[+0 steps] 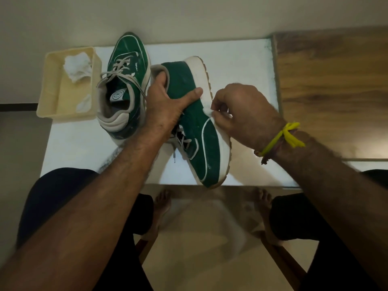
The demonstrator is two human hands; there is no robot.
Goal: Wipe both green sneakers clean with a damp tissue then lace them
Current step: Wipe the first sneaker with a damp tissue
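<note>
My left hand [165, 108] grips a green sneaker [199, 131] tipped on its side, fingers in the collar and thumb across the green upper. Its white sole faces right and its toe reaches past the table's near edge. My right hand [241, 114] pinches a small white tissue [207, 111] against the sneaker's side near the sole. The other green sneaker [126, 80] stands upright on the white table [241, 66] to the left, toe pointing away, with grey laces loosely threaded.
A cream plastic tray [52, 89] at the table's left edge holds crumpled white tissues [77, 67]. A wooden surface [336, 91] adjoins the table on the right. My knees and bare feet are below the near edge.
</note>
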